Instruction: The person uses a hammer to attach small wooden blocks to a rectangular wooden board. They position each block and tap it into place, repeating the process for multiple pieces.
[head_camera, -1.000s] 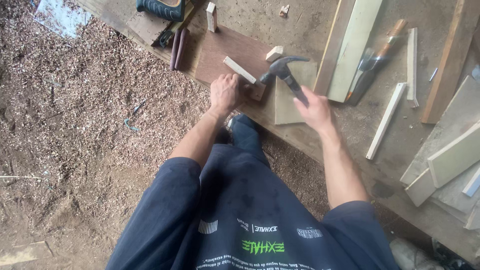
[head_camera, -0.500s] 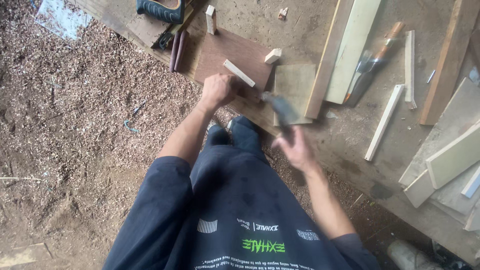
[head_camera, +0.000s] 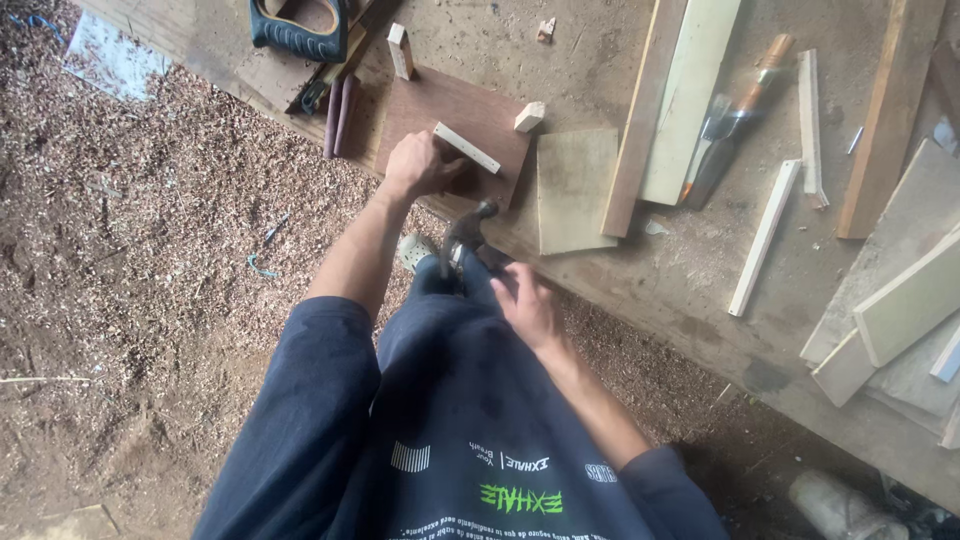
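Note:
My left hand (head_camera: 418, 165) presses down on a dark brown board (head_camera: 445, 118) at the near edge of the workbench, next to a thin pale wood strip (head_camera: 466, 148) lying on that board. My right hand (head_camera: 528, 305) grips the handle of a claw hammer (head_camera: 462, 232), held low in front of my body below the bench edge, its metal head pointing toward the board. A small pale wood block (head_camera: 529, 117) sits on the board's right corner.
A square plywood piece (head_camera: 577, 188) lies right of the board. Long planks (head_camera: 668, 110), a chisel with an orange handle (head_camera: 735, 115), thin strips (head_camera: 765, 236) and offcuts cover the bench. A handsaw with a dark handle (head_camera: 298, 32) lies at the far left. Sawdust covers the ground (head_camera: 130, 260).
My right hand has swung the hammer down and back from above the board to below the bench edge, near my body. My left hand has stayed on the board.

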